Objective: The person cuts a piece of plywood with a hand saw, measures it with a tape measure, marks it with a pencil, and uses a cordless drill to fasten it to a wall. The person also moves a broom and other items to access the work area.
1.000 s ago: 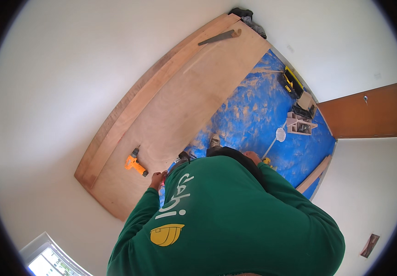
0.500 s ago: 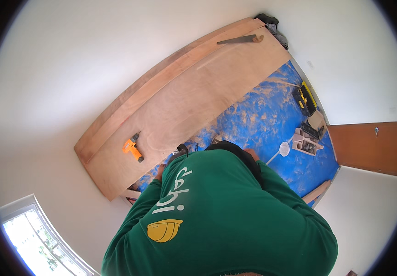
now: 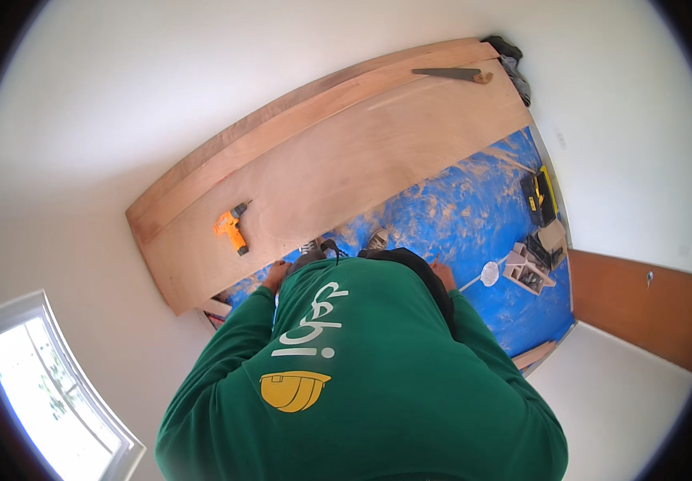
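Note:
My left hand (image 3: 277, 276) hangs beside my left thigh, close to the near edge of a wide wooden panel (image 3: 322, 180). Low at my right side is my right hand (image 3: 443, 275), above a blue floor sheet (image 3: 474, 192). Both hands are small and partly covered by my green sleeves, so their fingers cannot be read clearly. An orange cordless drill (image 3: 231, 228) lies on the left part of the panel, the nearest tool to my left hand. A handsaw (image 3: 454, 74) with a wooden handle rests at the panel's far right end.
A long wooden board (image 3: 282, 112) runs along the wall behind the panel. Sawdust covers the sheet. To the right are a black and yellow toolbox (image 3: 535, 198), a wooden tool tote (image 3: 528, 277) and a white round object (image 3: 489, 273) on a stick. My shoe (image 3: 378, 239) stands on the sheet.
The view has turned, so the panel and tools appear shifted and less steeply slanted. My shoes and more of both hands have come into sight. Drill and saw still lie on the panel.

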Motion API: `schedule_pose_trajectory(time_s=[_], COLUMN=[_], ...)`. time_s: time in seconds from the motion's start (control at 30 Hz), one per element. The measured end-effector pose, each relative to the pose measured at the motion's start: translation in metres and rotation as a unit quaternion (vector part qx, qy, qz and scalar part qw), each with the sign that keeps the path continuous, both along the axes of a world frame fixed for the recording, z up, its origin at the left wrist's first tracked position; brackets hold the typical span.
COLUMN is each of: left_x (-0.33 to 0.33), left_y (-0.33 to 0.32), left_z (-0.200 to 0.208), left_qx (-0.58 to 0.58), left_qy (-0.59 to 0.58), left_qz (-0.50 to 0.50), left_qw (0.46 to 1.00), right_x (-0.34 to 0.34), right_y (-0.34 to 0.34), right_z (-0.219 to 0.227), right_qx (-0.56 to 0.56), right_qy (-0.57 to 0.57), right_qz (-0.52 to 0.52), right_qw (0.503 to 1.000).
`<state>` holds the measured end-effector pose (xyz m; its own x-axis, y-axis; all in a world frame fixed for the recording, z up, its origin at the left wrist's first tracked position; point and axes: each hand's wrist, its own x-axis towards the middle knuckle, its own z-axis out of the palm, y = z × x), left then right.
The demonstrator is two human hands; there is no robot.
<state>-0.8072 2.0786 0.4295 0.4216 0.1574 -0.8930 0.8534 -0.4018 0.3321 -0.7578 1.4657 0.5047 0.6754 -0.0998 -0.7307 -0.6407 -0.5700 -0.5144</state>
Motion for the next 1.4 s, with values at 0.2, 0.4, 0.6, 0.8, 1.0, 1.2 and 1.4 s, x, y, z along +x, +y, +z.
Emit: schedule_pose_trajectory(time_s=[0.2,0.4,0.6,0.8,1.0,1.2,1.4], left_x=[0.028,0.077,0.134,0.181,0.187,0.043,-0.231], left_y=[0.019,0.061,0.116,0.155,0.172,0.099,-0.014], left_z=[0.003,-0.029,-0.147,-0.243,-0.267,-0.159,-0.066], left_qx=[-0.040,0.108,0.159,0.258,0.318,0.213,0.233], left_qy=[-0.020,-0.048,-0.111,-0.211,-0.355,-0.254,0.006], left_qz=[0.109,0.016,0.020,-0.009,0.031,0.309,0.419], left_qw=[0.993,0.993,0.981,0.943,0.879,0.892,0.877], right_x=[-0.014,0.005,0.098,0.223,0.296,0.195,0.078], right_y=[0.052,0.112,0.227,0.382,0.488,0.472,0.464], right_z=[0.048,0.062,-0.061,-0.278,-0.380,-0.292,-0.222], right_qx=[0.135,0.036,-0.095,-0.101,-0.021,0.005,0.042], right_qy=[-0.018,0.122,0.111,-0.056,-0.108,0.015,0.109], right_qz=[-0.029,0.002,0.262,0.476,0.413,0.417,0.389], right_qw=[0.990,0.992,0.954,0.872,0.904,0.909,0.914])
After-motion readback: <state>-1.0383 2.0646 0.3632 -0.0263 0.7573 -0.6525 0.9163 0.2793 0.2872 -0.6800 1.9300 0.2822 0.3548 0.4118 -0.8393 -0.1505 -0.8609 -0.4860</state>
